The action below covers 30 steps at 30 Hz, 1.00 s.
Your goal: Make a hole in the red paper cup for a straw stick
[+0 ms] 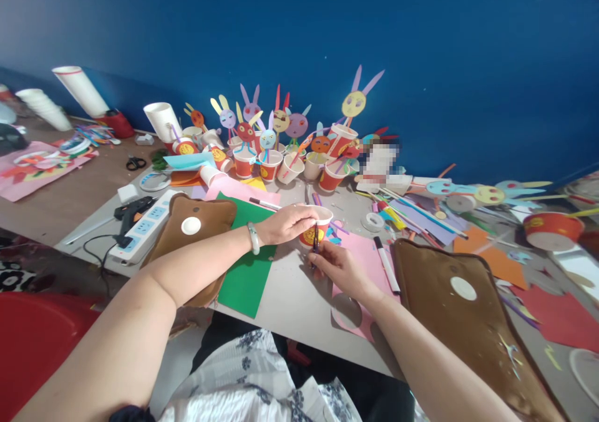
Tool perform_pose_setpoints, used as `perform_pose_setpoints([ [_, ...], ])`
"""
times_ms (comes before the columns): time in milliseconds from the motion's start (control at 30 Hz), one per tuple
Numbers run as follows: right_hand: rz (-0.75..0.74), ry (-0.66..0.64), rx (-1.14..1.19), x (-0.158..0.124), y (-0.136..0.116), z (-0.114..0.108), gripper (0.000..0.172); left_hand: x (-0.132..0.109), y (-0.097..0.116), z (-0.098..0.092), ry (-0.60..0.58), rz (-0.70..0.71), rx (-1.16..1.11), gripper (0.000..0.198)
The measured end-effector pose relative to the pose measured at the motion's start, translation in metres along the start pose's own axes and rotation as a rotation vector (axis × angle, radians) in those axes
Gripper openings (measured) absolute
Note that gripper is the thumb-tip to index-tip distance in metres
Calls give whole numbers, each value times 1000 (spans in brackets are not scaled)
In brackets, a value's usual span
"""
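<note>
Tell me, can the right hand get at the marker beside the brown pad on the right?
Probably yes: the marker lies uncovered to the right of the right hand, with only flat pink paper showing between. That hand grips a dark tool, so setting it down may come first.

Moderate light, paler sheen at left on the blue wall point(281, 29), soft shadows, stretched blurry edges, one pixelated patch point(380, 163).

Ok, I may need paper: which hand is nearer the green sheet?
Left. The left hand is at the cup, just right of the green sheet, its wrist over that sheet; the right hand is farther right, in front of the cup.
</note>
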State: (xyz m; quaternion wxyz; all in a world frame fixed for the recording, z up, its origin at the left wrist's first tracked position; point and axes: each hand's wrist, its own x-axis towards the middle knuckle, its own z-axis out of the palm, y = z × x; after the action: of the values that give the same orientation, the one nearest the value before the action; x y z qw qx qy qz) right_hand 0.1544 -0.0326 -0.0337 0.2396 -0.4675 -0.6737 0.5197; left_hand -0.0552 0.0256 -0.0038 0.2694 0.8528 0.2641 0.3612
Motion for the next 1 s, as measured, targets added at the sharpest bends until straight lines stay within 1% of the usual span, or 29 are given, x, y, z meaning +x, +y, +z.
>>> perform_pose_setpoints([
  [400, -10, -2, -8, -1, -5, 0, 34, 0, 1, -2, -20, -21, 30, 28],
  [733, -9, 6, -46, -1, 0, -1, 31, -1, 6, -4, -39, -58, 54, 29],
  [1000, -1, -39, -27, -4, -9, -1, 33, 0, 3, -5, -36, -66, 34, 30],
])
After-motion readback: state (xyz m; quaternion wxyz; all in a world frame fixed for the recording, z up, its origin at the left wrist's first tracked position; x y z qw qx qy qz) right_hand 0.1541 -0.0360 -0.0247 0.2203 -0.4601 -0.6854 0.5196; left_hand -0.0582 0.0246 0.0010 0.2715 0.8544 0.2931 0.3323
